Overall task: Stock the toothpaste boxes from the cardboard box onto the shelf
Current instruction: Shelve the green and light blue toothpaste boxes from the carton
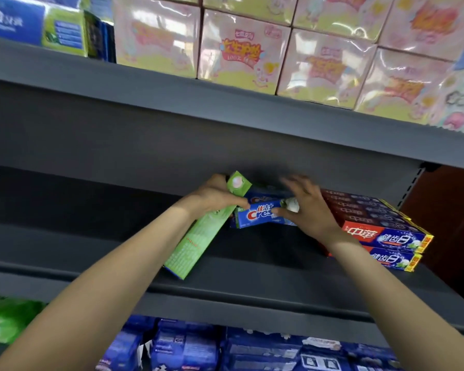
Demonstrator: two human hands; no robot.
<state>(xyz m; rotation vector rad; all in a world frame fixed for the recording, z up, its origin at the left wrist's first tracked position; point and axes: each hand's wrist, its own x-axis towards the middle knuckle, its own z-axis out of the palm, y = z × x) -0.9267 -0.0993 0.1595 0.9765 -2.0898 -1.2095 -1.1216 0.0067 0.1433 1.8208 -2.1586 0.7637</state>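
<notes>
My left hand (pixel 214 198) grips a long green toothpaste box (pixel 198 236) that tilts from the shelf's front edge up toward the back. My right hand (pixel 306 207) pinches the right end of a blue Crest toothpaste box (pixel 255 214) lying on the middle grey shelf (pixel 252 287); more blue boxes sit under and behind it. To the right stands a stack of red and blue toothpaste boxes (pixel 381 228), touching my right wrist. The cardboard box is out of view.
The upper shelf (pixel 172 108) holds pink wrapped packs (pixel 241 49) and blue-green boxes (pixel 51 25) at the left. Below the middle shelf lie blue packs (pixel 225 346) and a green pack (pixel 6 319). A brown panel (pixel 450 215) borders the right side.
</notes>
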